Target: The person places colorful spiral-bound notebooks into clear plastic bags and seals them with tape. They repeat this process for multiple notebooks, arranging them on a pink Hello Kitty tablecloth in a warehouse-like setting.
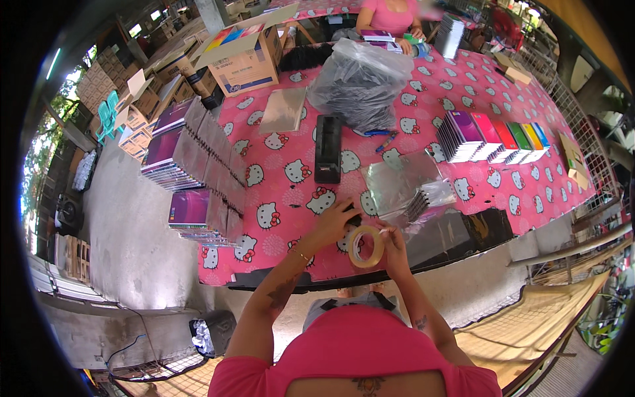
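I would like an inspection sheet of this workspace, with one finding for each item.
Surface: pink tablecloth with cat-face print; black patch at front right.
Job's things: round, translucent yellowish tape roll; clear plastic sheets beyond it; purple-covered notebook stacks at left.
Clutter: long black tray-like object, blue pens, bulging grey plastic bag.
Hands: right hand holds the roll; left hand has a small black object at its fingertips, kind unclear.
Cables: thin blue cord, lower left.
Surroundings: co-worker in pink top across the table.
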Motion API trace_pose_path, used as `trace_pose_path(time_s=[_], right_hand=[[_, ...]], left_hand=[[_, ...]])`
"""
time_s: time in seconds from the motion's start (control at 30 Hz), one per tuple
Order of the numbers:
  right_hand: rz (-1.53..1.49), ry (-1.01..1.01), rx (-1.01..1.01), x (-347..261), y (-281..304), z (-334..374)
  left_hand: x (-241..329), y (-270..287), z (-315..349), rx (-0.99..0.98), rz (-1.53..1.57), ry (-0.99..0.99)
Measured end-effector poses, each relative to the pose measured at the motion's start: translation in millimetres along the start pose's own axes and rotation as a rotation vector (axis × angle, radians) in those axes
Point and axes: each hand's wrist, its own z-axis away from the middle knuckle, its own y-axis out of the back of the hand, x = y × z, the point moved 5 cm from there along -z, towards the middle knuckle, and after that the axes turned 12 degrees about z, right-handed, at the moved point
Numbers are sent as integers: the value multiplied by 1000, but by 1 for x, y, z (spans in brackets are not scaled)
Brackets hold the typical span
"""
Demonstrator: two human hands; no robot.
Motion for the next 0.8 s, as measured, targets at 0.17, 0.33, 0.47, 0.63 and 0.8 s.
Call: trace_pose_path(time_s=[0.17,0.33,0.47,0.63,0.8], right_hand=[[-449,-233,118,13,-9,-11],[-480,-285,164,38,-12,-18],[-507,-290,174,55,-8,-20],[-445,-296,182,60,-4,-19],[-63,-167,138,58,4,-19]], left_hand=[[22,17,15,158,270,261],[54,-40,43,302,48,87],[60,-51,46,366,-76,114],[65,-57,37,321,-164,186],[54,-74,42,207,-206,290]])
